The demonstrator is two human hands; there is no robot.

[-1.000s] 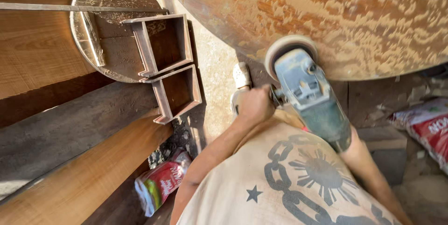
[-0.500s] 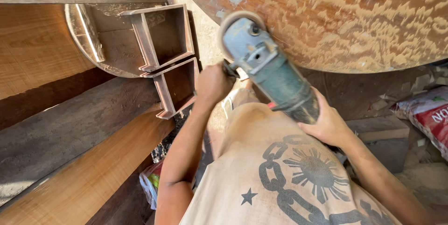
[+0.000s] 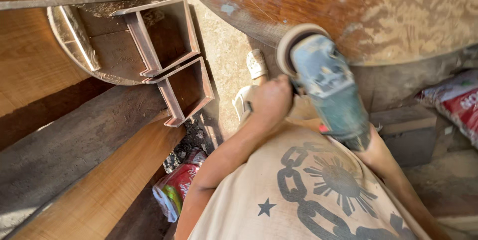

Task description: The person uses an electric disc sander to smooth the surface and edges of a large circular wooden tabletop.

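Observation:
A blue-grey angle grinder [image 3: 326,88] with a pale round sanding disc [image 3: 291,46] is pressed against the lower edge of a big round wooden tabletop [image 3: 378,11], partly sanded with patches of red-brown finish. My left hand [image 3: 269,101] grips the grinder's side near the head. My right hand [image 3: 371,145] holds the rear of the grinder body and is mostly hidden behind it. Below is my beige shirt with a dark chain print [image 3: 318,190].
At upper left leans a smaller round wooden piece [image 3: 74,36] with two open wooden box frames [image 3: 169,56]. Long wooden planks [image 3: 74,155] run along the left. A white shoe [image 3: 257,64] shows on the concrete floor. Red bags lie at lower middle [image 3: 174,190] and right [image 3: 455,103].
The grinder has swung back to the right along the tabletop's edge, and both hands moved with it. The view shifted slightly.

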